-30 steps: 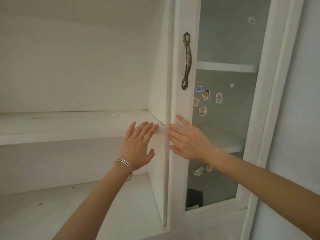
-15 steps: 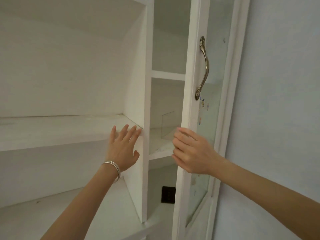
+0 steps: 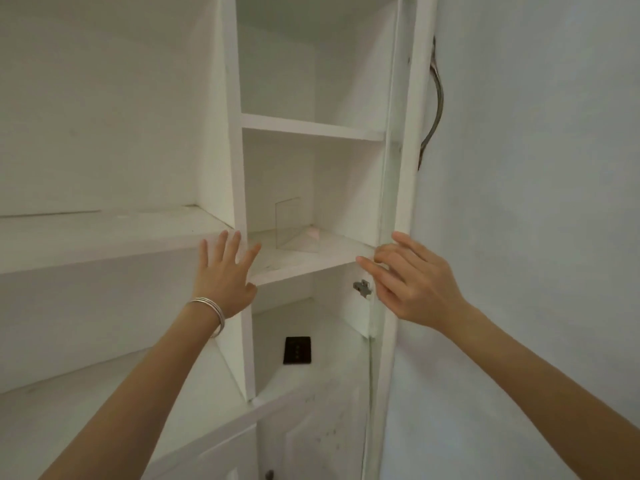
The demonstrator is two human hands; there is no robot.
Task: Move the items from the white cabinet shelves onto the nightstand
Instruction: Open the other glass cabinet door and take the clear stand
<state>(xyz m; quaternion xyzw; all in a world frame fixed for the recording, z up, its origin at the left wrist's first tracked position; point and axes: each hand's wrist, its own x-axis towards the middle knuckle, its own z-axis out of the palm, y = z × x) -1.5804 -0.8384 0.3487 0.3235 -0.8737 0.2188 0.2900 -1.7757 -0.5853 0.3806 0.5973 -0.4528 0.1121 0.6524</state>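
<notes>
— Head view: where does the left hand (image 3: 225, 275) sit?

— It lies flat against the front of the white cabinet (image 3: 214, 116), over the upright divider (image 3: 236, 150), at the spot where the wide left shelf (image 3: 104, 237) meets it. Its fingers (image 3: 221, 251) are straight and spread wide, and they hold nothing. Thin silver bangles (image 3: 209, 310) ring the wrist.

— And the right hand (image 3: 415, 285)?

— It is at the near edge of the glass door (image 3: 403, 150), which stands open and is seen almost edge-on. The fingers (image 3: 372, 266) are lightly bent and reach left past that edge, just above a metal hinge (image 3: 362, 289). Whether they actually clasp the door cannot be told.

— Where are the things to be moved?

— One shows plainly: a clear stand (image 3: 289, 226), a see-through sheet upright toward the far side of the middle shelf (image 3: 318, 261) in the narrow compartment. It sits between the two hands and farther in, and neither hand touches it.

— Anything lower down?

— A dark square thing (image 3: 297, 350) shows at the far end of the compartment below. Whether it lies on the shelf or is fixed to the back wall cannot be told.

— What else is around?

— A curved metal handle (image 3: 437, 98) sticks out on the right face of the door, with a pale wall (image 3: 536, 202) beyond it. Below the shelves are white panelled lower doors (image 3: 311, 441).
</notes>
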